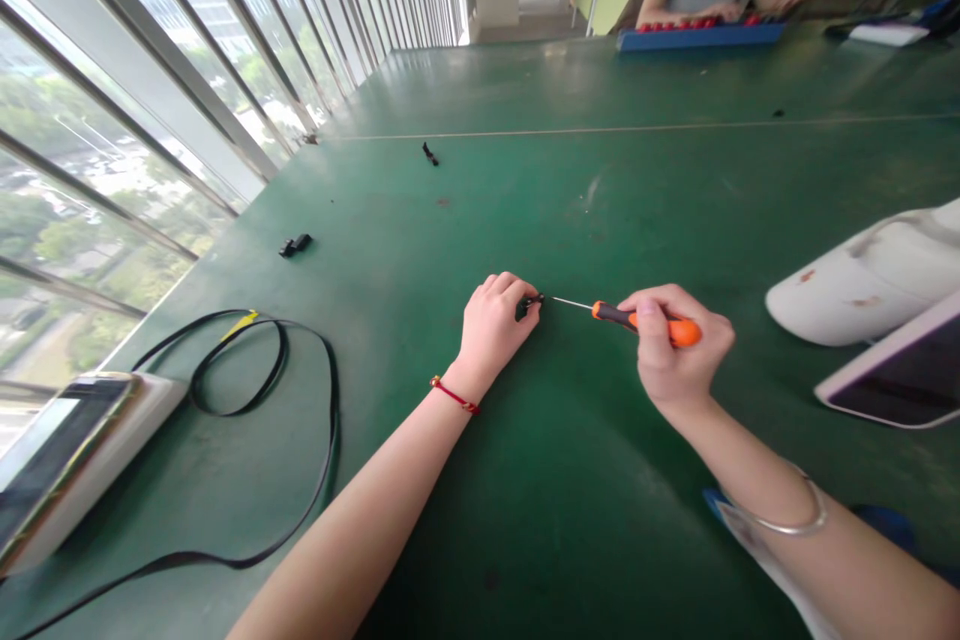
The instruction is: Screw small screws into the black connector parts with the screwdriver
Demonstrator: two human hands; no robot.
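Note:
Near the middle of the green table (525,190), my left hand (495,323) grips a small black part (531,302) between thumb and fingers. My right hand (679,345) is wrapped round the orange and black handle of a screwdriver (616,316). The thin metal shaft points left, and its tip is close to the black part. Whether the tip touches the part is too small to tell.
Black pieces (295,245) lie at the left, another (430,155) farther back. A looped black cable (334,400) runs beside a boxed device (97,460). White objects (862,285) stand at the right. Across the table a person sits behind a blue tray (701,38).

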